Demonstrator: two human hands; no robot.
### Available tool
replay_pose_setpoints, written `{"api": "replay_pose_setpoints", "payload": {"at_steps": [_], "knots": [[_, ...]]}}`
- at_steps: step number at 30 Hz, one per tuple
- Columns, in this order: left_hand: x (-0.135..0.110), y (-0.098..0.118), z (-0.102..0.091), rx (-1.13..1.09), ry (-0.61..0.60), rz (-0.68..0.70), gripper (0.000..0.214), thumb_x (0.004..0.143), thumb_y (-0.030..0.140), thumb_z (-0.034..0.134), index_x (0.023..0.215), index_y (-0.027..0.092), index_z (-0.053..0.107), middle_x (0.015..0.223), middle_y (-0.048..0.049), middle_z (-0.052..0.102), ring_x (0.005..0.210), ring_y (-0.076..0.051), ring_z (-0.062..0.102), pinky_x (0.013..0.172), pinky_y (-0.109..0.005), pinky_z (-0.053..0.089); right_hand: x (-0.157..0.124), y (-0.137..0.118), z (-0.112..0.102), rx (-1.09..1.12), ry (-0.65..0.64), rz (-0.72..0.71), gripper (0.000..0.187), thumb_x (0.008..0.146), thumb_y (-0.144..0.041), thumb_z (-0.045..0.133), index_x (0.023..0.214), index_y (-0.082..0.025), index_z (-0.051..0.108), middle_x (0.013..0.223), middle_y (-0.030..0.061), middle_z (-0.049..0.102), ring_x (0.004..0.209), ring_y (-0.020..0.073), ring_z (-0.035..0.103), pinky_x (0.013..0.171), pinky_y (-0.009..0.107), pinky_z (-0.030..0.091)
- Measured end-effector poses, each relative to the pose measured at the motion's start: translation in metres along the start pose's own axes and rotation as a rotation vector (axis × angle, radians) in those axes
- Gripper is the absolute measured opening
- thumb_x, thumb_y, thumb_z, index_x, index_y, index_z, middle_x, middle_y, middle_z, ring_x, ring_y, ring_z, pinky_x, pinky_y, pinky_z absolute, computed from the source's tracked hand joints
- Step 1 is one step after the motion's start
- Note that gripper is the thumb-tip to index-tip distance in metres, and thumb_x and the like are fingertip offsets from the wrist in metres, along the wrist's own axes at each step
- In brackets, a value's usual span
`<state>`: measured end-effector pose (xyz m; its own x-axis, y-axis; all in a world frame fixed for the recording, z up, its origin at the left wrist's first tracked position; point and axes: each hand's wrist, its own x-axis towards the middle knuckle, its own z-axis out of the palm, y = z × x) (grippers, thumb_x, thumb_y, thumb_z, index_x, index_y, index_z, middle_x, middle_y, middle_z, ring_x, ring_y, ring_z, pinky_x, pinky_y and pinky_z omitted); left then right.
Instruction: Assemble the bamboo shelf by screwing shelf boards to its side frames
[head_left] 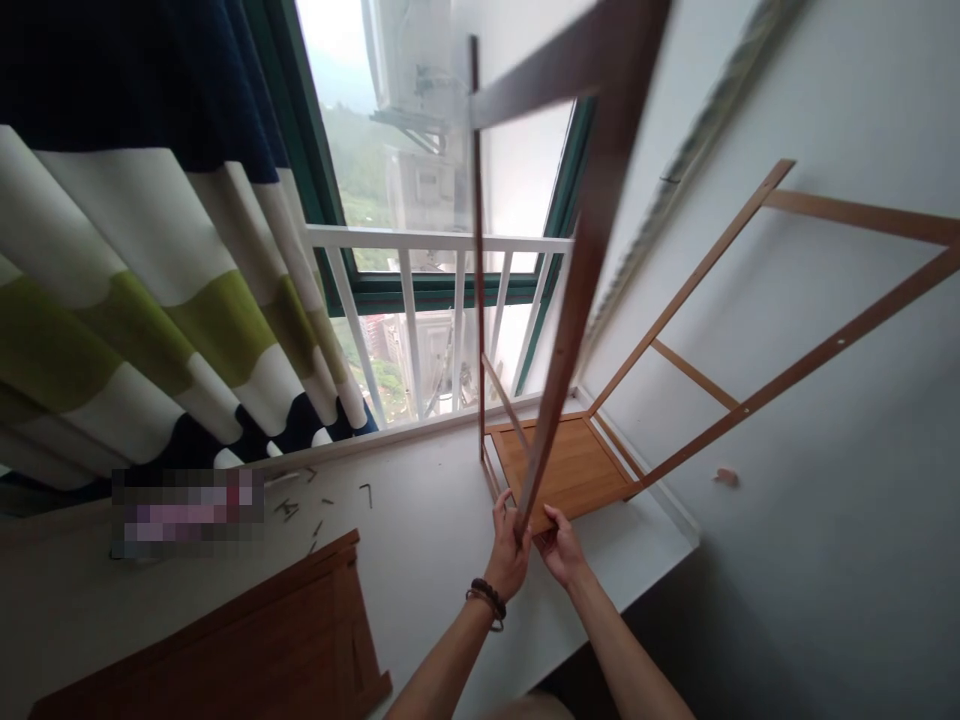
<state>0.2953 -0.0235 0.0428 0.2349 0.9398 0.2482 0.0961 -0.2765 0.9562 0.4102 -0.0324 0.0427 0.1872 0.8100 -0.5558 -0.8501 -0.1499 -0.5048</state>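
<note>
A wooden side frame (581,300) rises tall and close to the camera, with its lower end by a square wooden shelf panel (566,460). My left hand (511,545), with dark beads at the wrist, is wrapped round the near upright of that frame close to its foot. On the shelf panel's near edge, my right hand (560,548) grips with the thumb on top and the fingers underneath. A second wooden side frame (697,285) slants up from the panel's far right side towards the wall. Whether the left frame is fastened to the panel I cannot tell.
More wooden panels (247,640) lie on the white ledge (427,560) at lower left. Several screws and a hex key (367,494) are scattered behind them, beside a blurred-out pinkish item (187,512). A white railing (442,243), window and striped curtain (150,300) stand behind; a wall borders the right.
</note>
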Motion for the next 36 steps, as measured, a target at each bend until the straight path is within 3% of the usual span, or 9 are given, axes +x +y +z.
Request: {"api": "replay_pose_setpoints", "payload": {"at_steps": [6, 12, 22, 27, 36], "knots": [[-0.005, -0.005, 0.005, 0.027, -0.023, 0.028, 0.021, 0.077, 0.008, 0.042, 0.093, 0.017, 0.052, 0.136, -0.0106, 0.022, 0.129, -0.024, 0.023, 0.106, -0.046, 0.019, 0.004, 0.014, -0.006, 0.03, 0.04, -0.05, 0.005, 0.07, -0.019, 0.056, 0.067, -0.016, 0.058, 0.058, -0.0039, 0.064, 0.05, 0.0086, 0.058, 0.047, 0.018, 0.045], [-0.006, -0.007, 0.007, 0.012, -0.073, 0.025, 0.024, 0.074, 0.005, 0.042, 0.091, 0.017, 0.053, 0.14, -0.0116, 0.025, 0.131, -0.024, 0.022, 0.105, -0.049, 0.018, 0.001, 0.032, -0.004, -0.064, -0.081, -0.017, 0.015, 0.073, -0.028, 0.053, 0.072, -0.016, 0.061, 0.071, 0.0012, 0.068, 0.068, 0.0127, 0.062, 0.064, 0.022, 0.05], [-0.001, -0.003, 0.013, 0.07, -0.051, -0.03, 0.028, 0.075, 0.01, 0.043, 0.099, 0.02, 0.053, 0.139, -0.0095, 0.029, 0.127, -0.026, 0.03, 0.101, -0.052, 0.024, -0.006, 0.024, 0.012, -0.095, -0.151, 0.002, 0.019, 0.074, -0.03, 0.053, 0.076, -0.015, 0.064, 0.067, 0.0011, 0.066, 0.076, 0.0158, 0.062, 0.069, 0.026, 0.05], [-0.003, -0.008, 0.01, 0.112, -0.065, 0.023, 0.026, 0.077, 0.012, 0.044, 0.1, 0.018, 0.053, 0.141, -0.0098, 0.026, 0.128, -0.025, 0.026, 0.103, -0.048, 0.022, -0.009, 0.027, 0.009, -0.082, -0.167, 0.044, 0.021, 0.073, -0.034, 0.055, 0.075, -0.015, 0.063, 0.071, 0.0017, 0.067, 0.078, 0.0152, 0.062, 0.071, 0.025, 0.049], [-0.002, -0.011, 0.013, 0.0, -0.05, 0.034, 0.054, 0.082, 0.019, 0.043, 0.132, 0.022, 0.024, 0.146, -0.0092, 0.011, 0.134, -0.022, 0.01, 0.109, -0.045, 0.011, -0.011, 0.027, 0.01, -0.166, -0.227, 0.066, 0.033, 0.076, -0.041, 0.052, 0.09, -0.014, 0.064, 0.072, 0.0028, 0.068, 0.081, 0.0152, 0.062, 0.073, 0.024, 0.047]]}}
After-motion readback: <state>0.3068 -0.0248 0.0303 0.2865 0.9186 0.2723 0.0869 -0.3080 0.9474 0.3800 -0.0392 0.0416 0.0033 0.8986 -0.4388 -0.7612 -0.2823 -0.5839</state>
